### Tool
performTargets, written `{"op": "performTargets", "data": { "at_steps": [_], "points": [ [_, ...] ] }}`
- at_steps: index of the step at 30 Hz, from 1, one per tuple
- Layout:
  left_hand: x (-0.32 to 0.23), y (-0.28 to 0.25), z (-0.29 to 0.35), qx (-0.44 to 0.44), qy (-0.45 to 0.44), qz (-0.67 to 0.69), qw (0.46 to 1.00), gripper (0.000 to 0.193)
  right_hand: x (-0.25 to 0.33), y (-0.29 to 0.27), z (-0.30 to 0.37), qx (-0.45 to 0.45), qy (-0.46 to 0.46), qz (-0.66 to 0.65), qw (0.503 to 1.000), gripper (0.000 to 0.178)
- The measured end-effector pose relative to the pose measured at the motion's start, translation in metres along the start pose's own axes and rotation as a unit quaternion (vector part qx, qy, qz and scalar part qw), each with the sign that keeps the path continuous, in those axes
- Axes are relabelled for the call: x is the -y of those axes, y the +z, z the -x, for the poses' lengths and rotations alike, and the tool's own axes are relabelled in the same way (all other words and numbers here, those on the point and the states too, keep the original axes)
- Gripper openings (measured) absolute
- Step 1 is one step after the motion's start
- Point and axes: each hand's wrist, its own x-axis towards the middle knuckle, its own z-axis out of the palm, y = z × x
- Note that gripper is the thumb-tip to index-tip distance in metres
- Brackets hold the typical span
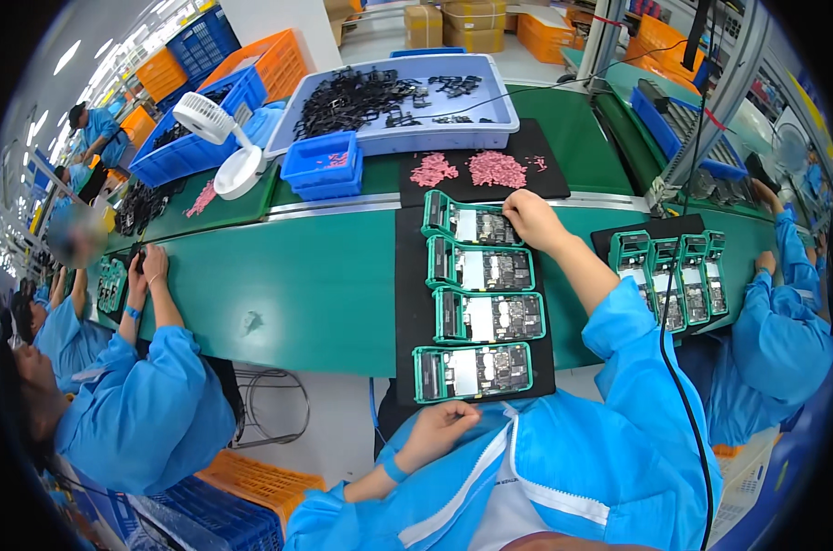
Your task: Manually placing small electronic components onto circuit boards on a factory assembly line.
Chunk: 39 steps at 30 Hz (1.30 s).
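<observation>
Several green-framed device housings with exposed circuit boards lie in a column on a black mat (415,248) in front of me. My right hand (534,220) is at the right end of the farthest housing (472,222), its fingers pinched together over the board's edge. Whatever lies between those fingertips is too small to make out. Close to my body, my left hand (439,432) hovers just below the nearest housing (473,371), thumb and fingers curled together. Its fingertips hide anything they hold. Two more housings (481,265) (490,314) sit between these.
Beyond the mat are piles of small pink parts (497,169) and a pale tray (398,138) of black plastic parts. A small blue bin (321,165) and a white fan (239,173) stand left. Co-workers sit both sides; more housings (669,280) lie right. A black cable (666,344) hangs nearby.
</observation>
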Motion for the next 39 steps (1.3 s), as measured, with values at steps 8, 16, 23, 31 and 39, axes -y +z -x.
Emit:
{"op": "performTargets", "data": {
  "at_steps": [8,16,23,31,39],
  "points": [
    [-0.039,-0.034,0.025,0.081,-0.072,-0.106,0.988,0.009,0.004,-0.002,0.003,0.006,-0.057,0.122,0.991,0.006],
    [-0.152,-0.061,0.057,-0.006,0.138,-0.315,0.939,0.005,0.002,-0.001,0.003,-0.002,-0.061,0.134,0.989,0.010],
    [-0.233,-0.047,0.066,-0.090,0.292,-0.471,0.827,0.009,0.014,-0.010,-0.014,0.090,-0.142,0.268,0.949,0.010],
    [-0.289,-0.025,-0.009,-0.025,0.389,-0.570,0.723,0.010,0.021,-0.013,-0.021,0.131,-0.159,0.316,0.926,0.005],
    [-0.261,-0.010,-0.151,0.036,0.377,-0.588,0.714,0.009,0.014,-0.011,0.013,0.021,-0.079,0.181,0.980,0.015]
  ]
}}
